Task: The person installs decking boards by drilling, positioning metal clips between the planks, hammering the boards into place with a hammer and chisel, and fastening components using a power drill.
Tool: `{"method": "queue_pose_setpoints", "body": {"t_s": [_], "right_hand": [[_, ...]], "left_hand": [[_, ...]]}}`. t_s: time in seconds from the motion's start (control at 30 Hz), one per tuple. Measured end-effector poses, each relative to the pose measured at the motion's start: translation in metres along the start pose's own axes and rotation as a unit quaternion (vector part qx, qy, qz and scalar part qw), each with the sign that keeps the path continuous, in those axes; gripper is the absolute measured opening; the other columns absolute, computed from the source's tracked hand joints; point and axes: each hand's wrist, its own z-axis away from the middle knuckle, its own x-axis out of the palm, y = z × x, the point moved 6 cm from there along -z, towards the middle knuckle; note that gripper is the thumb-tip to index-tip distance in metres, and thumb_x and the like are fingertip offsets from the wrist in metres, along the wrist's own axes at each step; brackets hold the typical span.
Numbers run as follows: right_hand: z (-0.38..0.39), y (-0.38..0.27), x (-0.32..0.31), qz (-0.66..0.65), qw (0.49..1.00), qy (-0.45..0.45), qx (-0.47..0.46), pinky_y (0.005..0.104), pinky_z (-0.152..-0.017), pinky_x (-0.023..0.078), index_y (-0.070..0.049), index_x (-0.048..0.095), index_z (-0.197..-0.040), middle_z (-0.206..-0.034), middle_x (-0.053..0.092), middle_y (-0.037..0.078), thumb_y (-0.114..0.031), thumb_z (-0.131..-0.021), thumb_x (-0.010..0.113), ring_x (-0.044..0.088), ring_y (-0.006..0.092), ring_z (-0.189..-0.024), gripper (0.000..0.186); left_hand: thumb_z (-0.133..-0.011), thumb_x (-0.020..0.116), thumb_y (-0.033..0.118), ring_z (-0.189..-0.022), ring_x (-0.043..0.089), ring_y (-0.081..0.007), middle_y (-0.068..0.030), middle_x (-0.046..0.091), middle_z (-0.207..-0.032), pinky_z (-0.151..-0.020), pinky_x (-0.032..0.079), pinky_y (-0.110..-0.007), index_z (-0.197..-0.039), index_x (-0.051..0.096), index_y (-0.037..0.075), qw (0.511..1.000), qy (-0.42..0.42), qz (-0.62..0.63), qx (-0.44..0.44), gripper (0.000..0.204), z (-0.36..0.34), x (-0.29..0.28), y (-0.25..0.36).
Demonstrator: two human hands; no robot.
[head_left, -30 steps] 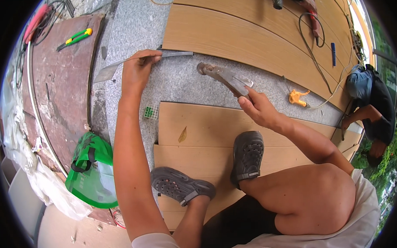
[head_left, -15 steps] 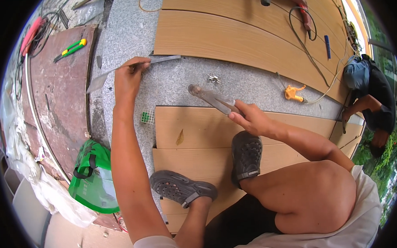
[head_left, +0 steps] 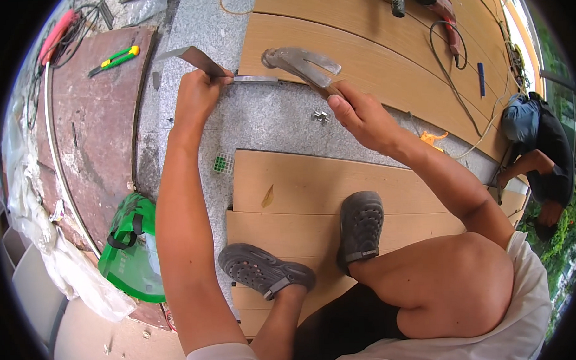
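My left hand (head_left: 199, 94) is closed around a bent flat metal bar (head_left: 198, 57). One end of the bar sticks out to the left, and a narrow part lies along the near edge of a brown deck plank (head_left: 309, 49). In my right hand (head_left: 365, 117) is a claw hammer (head_left: 296, 60), gripped by its handle. Its head is raised above the plank's edge, to the right of my left hand. Small silver metal clips (head_left: 321, 116) rest on the grey stone strip (head_left: 254, 114) between the two areas of planking.
Nearer planks (head_left: 288, 180) lie under my feet. A green-and-white grid piece (head_left: 223, 163), a box cutter (head_left: 114, 61) and a green bag (head_left: 135, 261) are at the left. A corded power tool (head_left: 437, 13), a blue pen-like stick (head_left: 481, 79) and an orange object (head_left: 434, 140) lie right. Another person (head_left: 531, 146) crouches far right.
The hammer has swung up and away from me, from above the stone strip to above the plank's edge. My left hand has shifted slightly away, and the bar's free end has tilted upward.
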Motion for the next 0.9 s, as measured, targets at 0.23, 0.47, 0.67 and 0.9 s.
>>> {"method": "queue_pose_setpoints", "body": {"t_s": [0.23, 0.47, 0.67, 0.9], "right_hand": [[0.008, -0.020, 0.002, 0.030, 0.999, -0.027, -0.022, 0.0473, -0.074, 0.049, -0.002, 0.057, -0.113, -0.085, 0.064, 0.021, -0.048, -0.111, 0.043, 0.064, 0.0406, -0.080, 0.047], [0.006, -0.008, 0.005, 0.010, 0.999, -0.040, 0.016, 0.0471, -0.074, 0.050, -0.002, 0.058, -0.114, -0.085, 0.064, 0.021, -0.051, -0.110, 0.044, 0.064, 0.0404, -0.081, 0.050], [-0.001, -0.009, 0.005, 0.057, 0.998, -0.026, -0.007, 0.0456, -0.076, 0.050, -0.002, 0.057, -0.113, -0.087, 0.065, 0.020, -0.051, -0.110, 0.044, 0.065, 0.0378, -0.083, 0.051], [-0.003, 0.008, 0.011, 0.072, 0.997, -0.038, 0.003, 0.0466, -0.073, 0.050, -0.003, 0.058, -0.115, -0.083, 0.065, 0.021, -0.049, -0.110, 0.044, 0.064, 0.0403, -0.078, 0.048]], "left_hand": [[-0.090, 0.072, 0.002, -0.081, 0.073, -0.0181, -0.0128, 0.078, -0.087, -0.077, 0.055, -0.032, -0.101, 0.079, 0.001, 0.999, 0.027, -0.017, 0.028, 0.013, -0.001, -0.007, 0.001], [-0.090, 0.071, 0.002, -0.078, 0.074, -0.0194, -0.0136, 0.078, -0.085, -0.076, 0.056, -0.032, -0.101, 0.079, 0.002, 0.999, 0.029, -0.014, 0.044, 0.013, 0.005, -0.002, 0.002], [-0.089, 0.071, 0.001, -0.077, 0.075, -0.0204, -0.0150, 0.077, -0.083, -0.072, 0.055, -0.033, -0.101, 0.079, 0.003, 0.998, 0.038, -0.032, 0.033, 0.014, 0.005, -0.003, -0.001], [-0.089, 0.072, 0.002, -0.079, 0.076, -0.0243, -0.0163, 0.078, -0.087, -0.073, 0.056, -0.034, -0.099, 0.079, 0.002, 0.999, 0.031, -0.020, 0.016, 0.013, 0.001, -0.002, 0.002]]}}
